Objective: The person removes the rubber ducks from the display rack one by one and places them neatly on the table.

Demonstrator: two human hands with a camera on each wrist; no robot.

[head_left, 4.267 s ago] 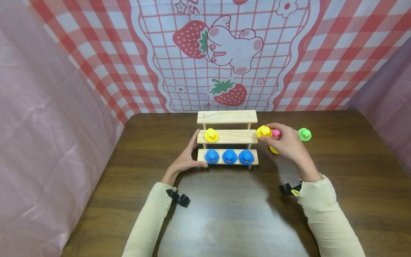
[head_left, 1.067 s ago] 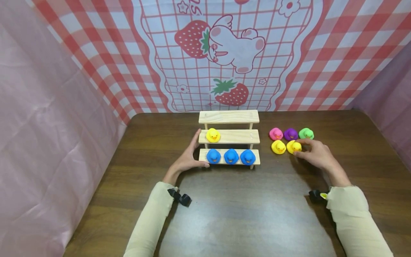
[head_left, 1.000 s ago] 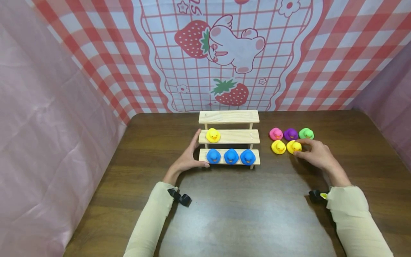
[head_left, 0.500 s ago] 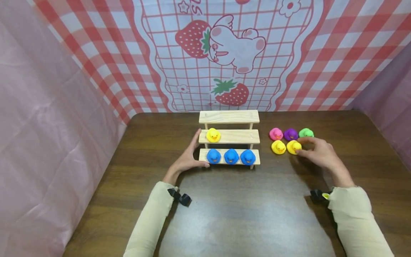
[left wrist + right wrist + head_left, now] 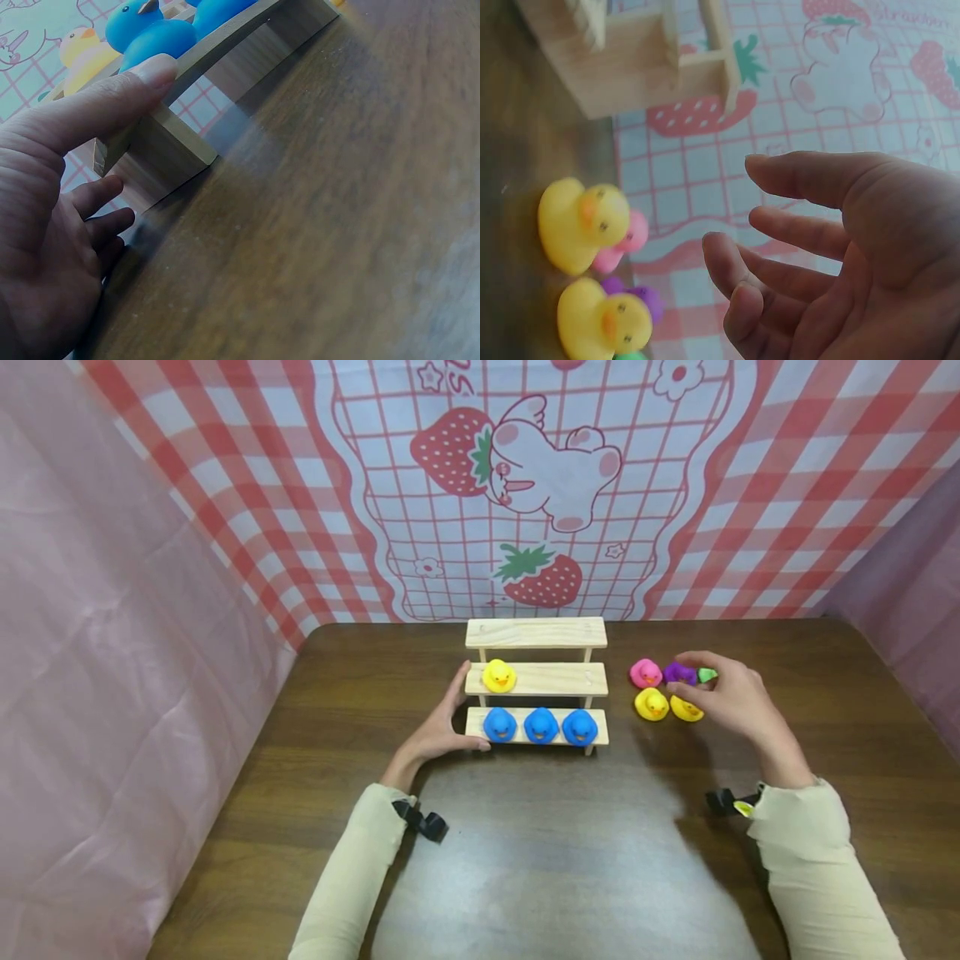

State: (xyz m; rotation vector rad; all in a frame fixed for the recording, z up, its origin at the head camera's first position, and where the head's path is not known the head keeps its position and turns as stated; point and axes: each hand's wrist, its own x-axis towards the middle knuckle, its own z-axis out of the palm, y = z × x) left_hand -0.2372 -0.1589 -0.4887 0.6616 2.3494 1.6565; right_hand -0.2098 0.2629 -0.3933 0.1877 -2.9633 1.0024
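Purple duck (image 5: 679,673) beneath right hand (image 5: 741,700)

We are drawing our right hand (image 5: 738,702) off the right-hand yellow duck (image 5: 686,710), leaving it on the table (image 5: 525,827), and bringing our fingers over the purple duck (image 5: 679,674).

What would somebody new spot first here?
Probably the three blue ducks, lined up low on the wooden shelf. Above them, one yellow duck sits at the left of the middle step. A pink duck, a purple duck, a green duck and two more yellow ducks sit on the table near the right hand.
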